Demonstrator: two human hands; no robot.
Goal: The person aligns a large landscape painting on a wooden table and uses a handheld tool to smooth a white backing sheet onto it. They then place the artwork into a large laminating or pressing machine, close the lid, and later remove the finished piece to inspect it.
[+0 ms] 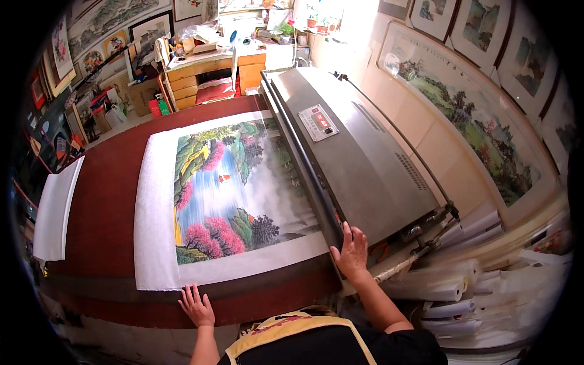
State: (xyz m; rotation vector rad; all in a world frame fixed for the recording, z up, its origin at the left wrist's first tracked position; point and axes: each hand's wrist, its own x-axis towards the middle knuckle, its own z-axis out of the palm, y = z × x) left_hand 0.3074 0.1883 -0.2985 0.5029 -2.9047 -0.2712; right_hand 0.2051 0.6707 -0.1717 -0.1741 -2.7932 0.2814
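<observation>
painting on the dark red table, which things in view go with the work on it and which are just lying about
Apparently in use:
- painting
- table
- grey machine over the painting's right side
- left hand, right hand

Seemingly just about:
- paper rolls
- drawer desk
- framed landscape

painting (234, 188) on table (103, 201), machine (365, 152) to its right, desk (182, 83) behind.

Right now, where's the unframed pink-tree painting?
In the head view, the painting lies left of centre on the dark red table, its right side reaching the grey machine, the left hand near its lower edge.
</observation>
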